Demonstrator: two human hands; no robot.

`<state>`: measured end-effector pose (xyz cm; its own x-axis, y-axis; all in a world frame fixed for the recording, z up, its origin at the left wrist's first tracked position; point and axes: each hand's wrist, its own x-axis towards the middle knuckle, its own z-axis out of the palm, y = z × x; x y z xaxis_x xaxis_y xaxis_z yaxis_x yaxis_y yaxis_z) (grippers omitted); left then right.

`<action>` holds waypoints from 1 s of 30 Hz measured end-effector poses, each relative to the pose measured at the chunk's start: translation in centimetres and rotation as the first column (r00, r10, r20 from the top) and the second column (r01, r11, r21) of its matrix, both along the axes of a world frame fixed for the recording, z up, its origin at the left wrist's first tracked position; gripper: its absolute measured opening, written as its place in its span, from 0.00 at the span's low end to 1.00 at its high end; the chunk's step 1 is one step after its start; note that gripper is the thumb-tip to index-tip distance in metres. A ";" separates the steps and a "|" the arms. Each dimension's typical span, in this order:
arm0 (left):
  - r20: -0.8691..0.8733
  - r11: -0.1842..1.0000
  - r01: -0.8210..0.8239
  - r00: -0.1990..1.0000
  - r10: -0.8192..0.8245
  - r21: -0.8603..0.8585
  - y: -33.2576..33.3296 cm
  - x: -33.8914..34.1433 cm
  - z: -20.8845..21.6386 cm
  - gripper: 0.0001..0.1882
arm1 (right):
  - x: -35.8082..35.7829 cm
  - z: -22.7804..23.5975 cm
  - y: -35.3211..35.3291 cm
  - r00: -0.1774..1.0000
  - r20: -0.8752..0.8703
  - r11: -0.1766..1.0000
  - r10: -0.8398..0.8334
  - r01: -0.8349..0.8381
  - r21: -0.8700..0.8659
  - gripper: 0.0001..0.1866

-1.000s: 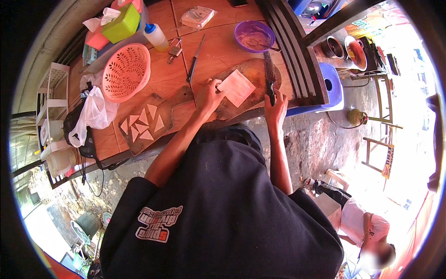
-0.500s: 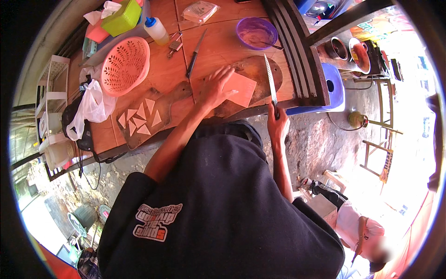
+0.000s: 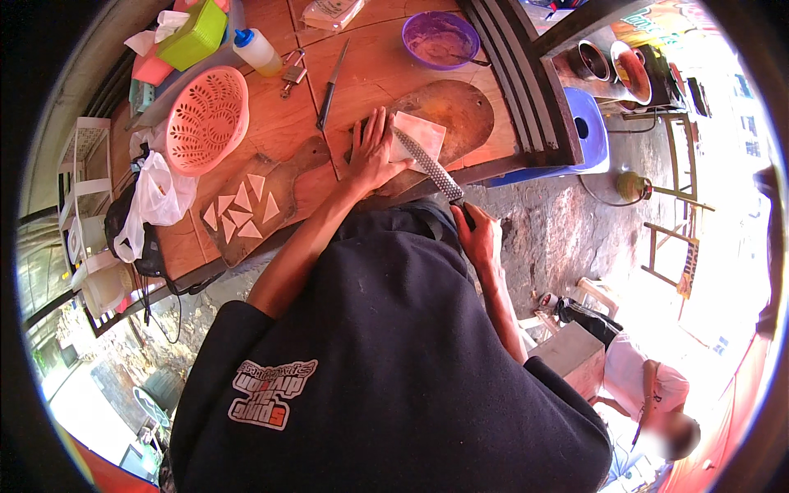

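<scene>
My left hand (image 3: 378, 152) lies with fingers stretched over the left side of a pale, flat square sheet (image 3: 426, 133), perhaps dough. The sheet rests on a worn wooden cutting board (image 3: 470, 103) near the table's front edge. In my right hand (image 3: 481, 234) is the dark handle of a large knife (image 3: 431, 170) with a dimpled blade. Its blade points up and left across the sheet, tip near my left fingers; whether it touches the sheet I cannot tell. Several pale triangular pieces (image 3: 242, 198) lie on a second wooden board (image 3: 283, 182) to the left.
Behind my left hand lies a smaller knife (image 3: 330, 90), near a padlock (image 3: 293, 74). A pink basket (image 3: 205, 119), a blue-capped bottle (image 3: 259, 53) and a white plastic bag (image 3: 164, 193) stand left. A purple bowl (image 3: 411, 51) sits at the back. A person (image 3: 641, 378) is at the lower right.
My right hand has lowered the knife from upright beside the board to a slant over the sheet. My left hand stays spread on the sheet. The whole view has shifted slightly.
</scene>
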<state>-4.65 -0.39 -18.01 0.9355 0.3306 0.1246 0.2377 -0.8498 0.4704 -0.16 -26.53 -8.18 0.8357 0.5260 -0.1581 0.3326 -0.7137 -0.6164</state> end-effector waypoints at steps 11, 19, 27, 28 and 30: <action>0.000 0.997 -0.053 0.999 0.053 -0.050 0.2 -0.4 -0.6 0.62 | 0.4 -1.5 -1.3 0.996 0.067 0.997 0.063 -0.065 0.033 0.15; -0.039 0.996 -0.063 0.997 0.060 -0.068 0.0 -0.3 -0.1 0.63 | 0.9 -2.0 -1.8 0.986 0.146 0.997 0.080 -0.082 0.011 0.13; -0.029 0.997 -0.065 0.998 0.064 -0.041 0.1 -0.3 0.2 0.63 | 1.7 -2.2 -2.2 0.986 0.163 0.999 0.047 -0.050 0.015 0.13; -0.035 0.997 -0.067 0.997 0.066 -0.034 0.1 -0.2 0.3 0.63 | 1.9 -2.2 -2.3 0.987 0.157 0.999 0.041 -0.042 0.002 0.13; -0.014 0.997 -0.067 0.998 0.067 -0.033 0.0 -0.2 0.3 0.63 | 2.4 -2.2 -2.5 0.984 0.173 0.999 0.036 -0.037 0.004 0.14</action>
<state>-4.88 -0.36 -17.75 0.9127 0.3961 0.1003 0.2997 -0.8158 0.4947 2.21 -29.02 -10.36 0.8305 0.5569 -0.0093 0.4600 -0.6952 -0.5523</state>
